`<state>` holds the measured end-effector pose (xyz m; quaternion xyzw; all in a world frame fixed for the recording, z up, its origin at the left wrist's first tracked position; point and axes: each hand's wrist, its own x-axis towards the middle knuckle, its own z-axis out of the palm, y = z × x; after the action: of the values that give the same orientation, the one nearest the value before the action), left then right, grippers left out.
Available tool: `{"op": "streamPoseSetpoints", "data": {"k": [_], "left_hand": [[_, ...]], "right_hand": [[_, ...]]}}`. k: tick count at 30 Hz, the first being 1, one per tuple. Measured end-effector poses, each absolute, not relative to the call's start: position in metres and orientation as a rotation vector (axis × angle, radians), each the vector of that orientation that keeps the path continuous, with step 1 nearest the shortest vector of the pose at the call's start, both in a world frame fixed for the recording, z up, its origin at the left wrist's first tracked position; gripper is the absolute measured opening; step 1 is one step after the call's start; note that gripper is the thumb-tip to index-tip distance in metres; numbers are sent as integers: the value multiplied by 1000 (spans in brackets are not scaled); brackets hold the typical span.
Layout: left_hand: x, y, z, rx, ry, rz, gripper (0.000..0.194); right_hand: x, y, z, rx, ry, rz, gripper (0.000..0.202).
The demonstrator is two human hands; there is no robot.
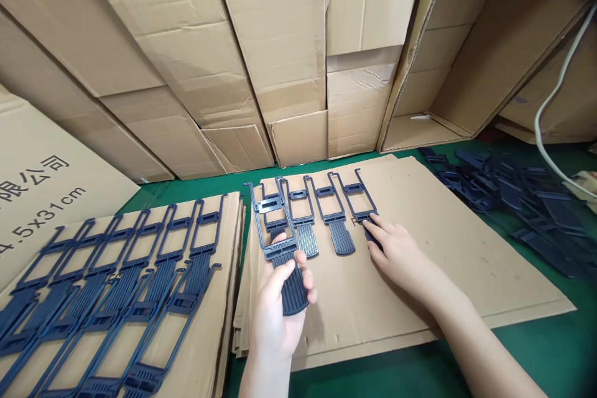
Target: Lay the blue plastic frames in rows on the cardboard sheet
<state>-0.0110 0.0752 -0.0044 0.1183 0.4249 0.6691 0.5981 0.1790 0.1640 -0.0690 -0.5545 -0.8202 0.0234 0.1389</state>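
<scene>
Hands are working over a stack of flat cardboard sheets lying on the green bench. Left hand is gripping a dark plastic clip part by its ribbed paddle end, fingers curled round it, with the open frame end pointing away and overlapping the nearest piece of the row; it is being held by the paddle, seemingly so the frame stays free. Right hand is lying flat with fingers extended, pressing on the paddle of the rightmost laid piece, apparently steadying it; nothing is enclosed in it. Row of laid pieces is sitting side by side, all paddles toward the person, which is keeping spacing even. To the left, a second cardboard stack is carrying a filled layer of identical parts. Far right, a loose heap of parts is lying on the bench beside a white cable. Behind, cardboard cartons are leaning in a wall.
</scene>
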Motion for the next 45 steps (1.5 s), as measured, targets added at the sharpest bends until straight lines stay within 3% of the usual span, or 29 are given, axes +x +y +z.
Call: {"op": "streamPoseSetpoints", "data": {"k": [13,18,21,32,37,40,45], "left_hand": [[-5,73,-6,412,1018,1478,56],[1,70,-14,476,1085,1501,54],[7,65,-23,617,1094,1495,55],[9,58,-17,1342,1034,1020,64],[10,56,-9,1702,1235,633,44],[16,56,-4,1826,1214,504,41],[24,56,4,1986,1207,472,40]], "right_hand": [[172,157,-58,-1616,-2281,198,46],[158,119,-18,-1203,-2122,786,43],[145,98,-11,-999,-2170,1041,63],[155,110,-20,-1143,-2259,566,65],[195,142,-13,-1551,-2023,299,54],[230,165,-21,-1823,-1919,130,50],[261,183,-39,-2153,-2060,347,64]]}}
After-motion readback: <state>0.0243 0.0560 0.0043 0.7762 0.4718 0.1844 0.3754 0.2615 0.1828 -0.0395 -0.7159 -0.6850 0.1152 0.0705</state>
